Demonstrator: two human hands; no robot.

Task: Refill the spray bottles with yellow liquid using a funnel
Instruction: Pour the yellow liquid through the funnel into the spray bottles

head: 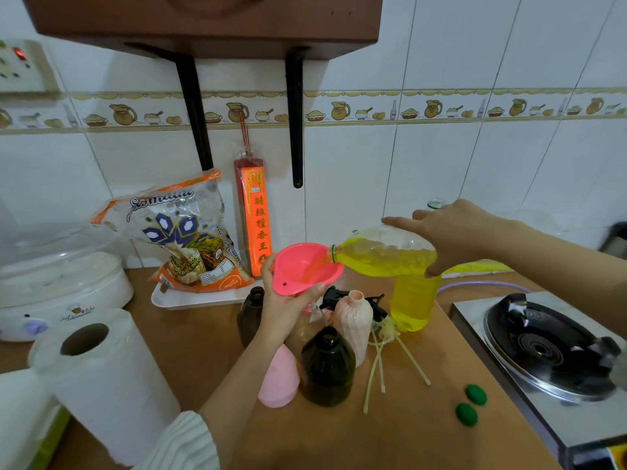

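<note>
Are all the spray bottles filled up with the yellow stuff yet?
Not yet. The green caps are off and the sprayer heads lie loose. Right now the right hand tips the big bottle of yellow liquid into the pink funnel, which the left hand steadies over a clear bottle. The dark bottle and peach bottle stand open; their levels are unclear.

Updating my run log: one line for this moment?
pouring | right hand: tilted oil bottle | left hand: pink funnel | green caps: off

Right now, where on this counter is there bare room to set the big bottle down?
Bare wood lies in front of the green caps, toward the near edge, and between the paper roll and the left forearm. The spray bottles and straws crowd the middle.
</note>
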